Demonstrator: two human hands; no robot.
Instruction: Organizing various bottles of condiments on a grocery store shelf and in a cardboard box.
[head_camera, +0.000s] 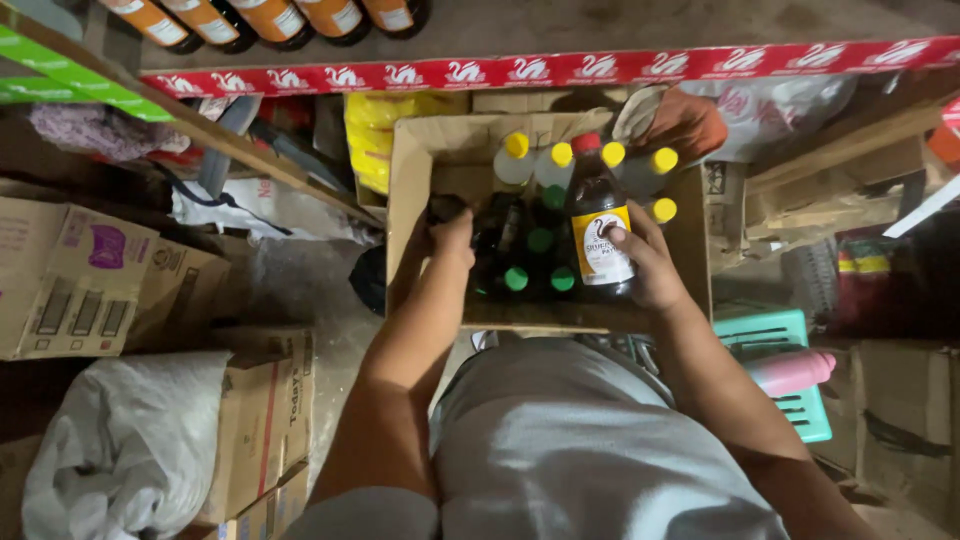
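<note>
1. Hands: my right hand (645, 262) is wrapped around a dark bottle (597, 232) with a red cap and yellow label, fingers across the label, holding it upright over the right side of an open cardboard box (410, 200).
2. My left hand (450, 238) is closed over the top of another dark bottle (443, 208) at the box's left side; its cap is hidden under my fingers.
3. Inside the box I see green-capped dark bottles (528, 262) in the middle and yellow-capped clear bottles (560, 160) along the far edge.
4. The box sits on the floor under a red-edged shelf (560, 70).
5. A turquoise stool (775, 335) stands just right of the box; a pink bottle (792, 372) lies on it.
</note>
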